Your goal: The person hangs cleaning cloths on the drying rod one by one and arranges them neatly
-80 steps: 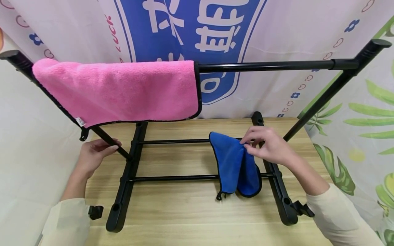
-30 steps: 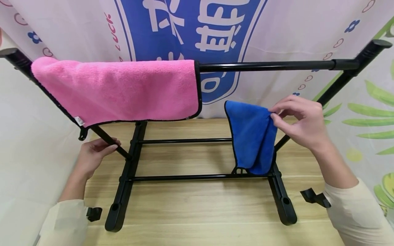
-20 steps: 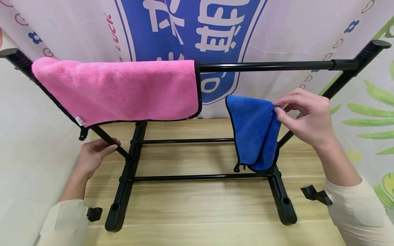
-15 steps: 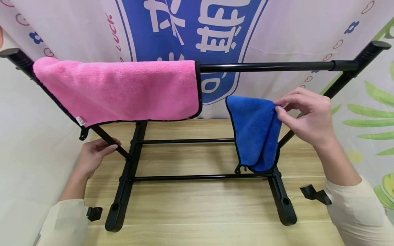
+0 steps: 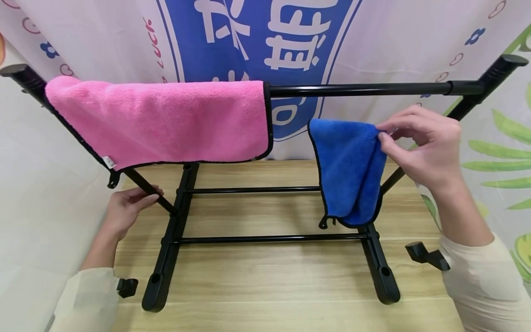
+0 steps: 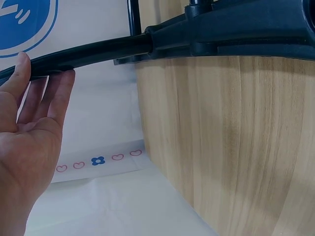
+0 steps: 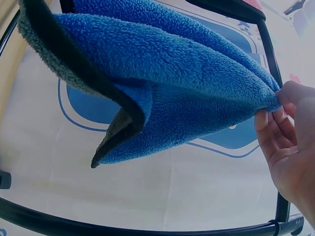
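Note:
My right hand [image 5: 431, 147] pinches a blue towel [image 5: 348, 170] with black edging between thumb and fingertips. The towel hangs folded from that pinch, below the top bar [image 5: 356, 90] of a black rack and right of centre. Its grey underside shows at the edge in the right wrist view. Low on the rack's left side post [image 5: 138, 182], my left hand [image 5: 126, 210] holds the tube between thumb and fingers; the left wrist view shows the thumb on one side and the fingertips on the other. A pink towel [image 5: 166, 124] is draped over the left half of the top bar.
The rack's two feet [image 5: 163, 272] stand on a wood-grain table [image 5: 269, 286], joined by two thin crossbars [image 5: 257, 239]. A printed curtain [image 5: 373, 46] hangs close behind. Black clips [image 5: 128, 287] stick out from both sleeves.
My right hand has lifted the blue towel up and to the right, from near the lower crossbars toward the top bar. The left hand has stayed on the post.

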### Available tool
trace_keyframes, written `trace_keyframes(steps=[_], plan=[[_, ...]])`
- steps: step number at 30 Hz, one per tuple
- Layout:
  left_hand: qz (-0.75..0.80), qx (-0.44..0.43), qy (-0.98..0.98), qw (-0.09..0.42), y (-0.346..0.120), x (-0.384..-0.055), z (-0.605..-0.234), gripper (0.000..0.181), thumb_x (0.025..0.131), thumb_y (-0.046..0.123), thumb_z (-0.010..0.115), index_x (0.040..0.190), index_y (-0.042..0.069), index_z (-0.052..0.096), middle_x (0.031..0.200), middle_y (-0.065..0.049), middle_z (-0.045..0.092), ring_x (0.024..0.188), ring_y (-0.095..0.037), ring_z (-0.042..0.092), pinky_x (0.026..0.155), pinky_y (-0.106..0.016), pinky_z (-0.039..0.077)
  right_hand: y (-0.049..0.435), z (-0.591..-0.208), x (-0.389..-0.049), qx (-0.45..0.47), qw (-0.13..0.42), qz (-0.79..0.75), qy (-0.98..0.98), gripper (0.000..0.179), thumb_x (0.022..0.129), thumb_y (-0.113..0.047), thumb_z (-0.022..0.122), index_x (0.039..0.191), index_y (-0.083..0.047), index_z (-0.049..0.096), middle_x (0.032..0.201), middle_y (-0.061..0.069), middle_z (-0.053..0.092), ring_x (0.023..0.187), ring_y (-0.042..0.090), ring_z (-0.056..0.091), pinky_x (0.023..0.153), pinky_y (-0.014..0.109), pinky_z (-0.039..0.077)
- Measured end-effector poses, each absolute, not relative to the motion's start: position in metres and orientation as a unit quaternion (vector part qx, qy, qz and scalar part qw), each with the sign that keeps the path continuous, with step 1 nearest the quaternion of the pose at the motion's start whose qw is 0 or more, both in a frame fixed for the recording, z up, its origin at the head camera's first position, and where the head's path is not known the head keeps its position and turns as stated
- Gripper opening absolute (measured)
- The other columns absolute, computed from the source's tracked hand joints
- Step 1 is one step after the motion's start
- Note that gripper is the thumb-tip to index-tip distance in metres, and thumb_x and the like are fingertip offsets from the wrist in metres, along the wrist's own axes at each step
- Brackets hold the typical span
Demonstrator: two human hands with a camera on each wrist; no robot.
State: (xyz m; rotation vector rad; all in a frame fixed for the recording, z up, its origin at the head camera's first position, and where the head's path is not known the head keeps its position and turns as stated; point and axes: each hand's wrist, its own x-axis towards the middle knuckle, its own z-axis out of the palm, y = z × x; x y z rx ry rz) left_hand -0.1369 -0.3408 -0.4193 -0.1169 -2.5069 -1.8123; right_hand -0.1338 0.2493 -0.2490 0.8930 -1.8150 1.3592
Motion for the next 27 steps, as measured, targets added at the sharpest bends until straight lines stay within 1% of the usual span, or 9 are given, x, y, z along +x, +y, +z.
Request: trace_keyframes(steps=[5,8,11,15,20,23,24,26,27], plan=[[-0.554,-0.030,-0.832,0.025,-0.340,-0.138,-0.419,0.033,0.101,0.010,0.068,0.124,-0.013,0.066,0.102,0.014,0.076,0.096,-0.001,0.072,0.084,-0.017,0.058,0.250,-0.244,-0.134,0.349,0.349,0.534,-0.686,0.007,0.074,0.022,0.065,0.080,0.022,0.069,0.083,0.015,0.073,0.075,0.011,0.068,0.073,0.014,0.057],[-0.577,-0.031,-0.816,0.021,-0.341,-0.139,-0.420,0.034,0.100,0.007,0.068,0.127,-0.014,0.065,0.103,0.012,0.077,0.096,0.000,0.073,0.084,-0.016,0.058,0.250,-0.241,-0.134,0.350,0.353,0.541,-0.678,0.007,0.074,0.022,0.065,0.079,0.024,0.068,0.083,0.014,0.073,0.074,0.011,0.068,0.073,0.014,0.057],[-0.596,-0.036,-0.802,0.017,-0.342,-0.138,-0.419,0.035,0.099,0.005,0.069,0.127,-0.015,0.064,0.104,0.010,0.078,0.096,0.000,0.073,0.084,-0.015,0.057,0.249,-0.237,-0.134,0.345,0.359,0.549,-0.671,0.007,0.074,0.021,0.065,0.079,0.026,0.065,0.085,0.010,0.074,0.075,0.011,0.069,0.073,0.014,0.057],[-0.594,-0.035,-0.804,0.020,-0.342,-0.136,-0.419,0.033,0.099,0.007,0.069,0.126,-0.012,0.066,0.103,0.011,0.078,0.096,0.000,0.072,0.084,-0.014,0.056,0.248,-0.231,-0.134,0.331,0.374,0.545,-0.673,0.010,0.075,0.020,0.066,0.079,0.028,0.064,0.086,0.007,0.075,0.075,0.010,0.070,0.072,0.014,0.057],[-0.555,-0.019,-0.831,0.030,-0.339,-0.132,-0.418,0.037,0.101,0.014,0.069,0.130,-0.009,0.065,0.104,0.017,0.076,0.097,0.003,0.071,0.085,-0.011,0.054,0.247,-0.225,-0.134,0.297,0.400,0.516,-0.697,0.008,0.075,0.019,0.067,0.080,0.026,0.067,0.086,0.003,0.074,0.074,0.009,0.069,0.073,0.013,0.057],[-0.510,0.001,-0.859,0.034,-0.337,-0.129,-0.418,0.043,0.102,0.024,0.068,0.132,-0.007,0.065,0.105,0.021,0.074,0.095,0.009,0.067,0.084,-0.008,0.052,0.246,-0.223,-0.134,0.277,0.414,0.498,-0.710,0.007,0.075,0.020,0.067,0.080,0.024,0.069,0.086,0.003,0.074,0.074,0.007,0.069,0.073,0.013,0.057],[-0.488,0.007,-0.872,0.036,-0.337,-0.128,-0.417,0.046,0.103,0.029,0.067,0.132,-0.006,0.066,0.107,0.019,0.074,0.094,0.010,0.065,0.082,-0.008,0.051,0.245,-0.222,-0.134,0.272,0.418,0.496,-0.711,0.007,0.074,0.020,0.066,0.080,0.023,0.070,0.085,0.004,0.074,0.073,0.007,0.068,0.073,0.013,0.057],[-0.439,0.014,-0.897,0.040,-0.336,-0.127,-0.417,0.049,0.103,0.035,0.066,0.132,-0.004,0.067,0.112,0.007,0.076,0.091,0.015,0.060,0.077,-0.009,0.050,0.243,-0.221,-0.133,0.264,0.427,0.497,-0.708,0.008,0.074,0.020,0.066,0.080,0.022,0.071,0.084,0.007,0.074,0.073,0.007,0.068,0.072,0.013,0.057],[-0.413,0.012,-0.909,0.045,-0.335,-0.125,-0.416,0.048,0.103,0.036,0.065,0.130,-0.004,0.069,0.114,-0.001,0.076,0.092,0.008,0.064,0.074,-0.009,0.048,0.242,-0.220,-0.133,0.262,0.432,0.500,-0.704,0.008,0.074,0.020,0.066,0.080,0.022,0.071,0.083,0.007,0.074,0.072,0.007,0.068,0.072,0.013,0.057]])
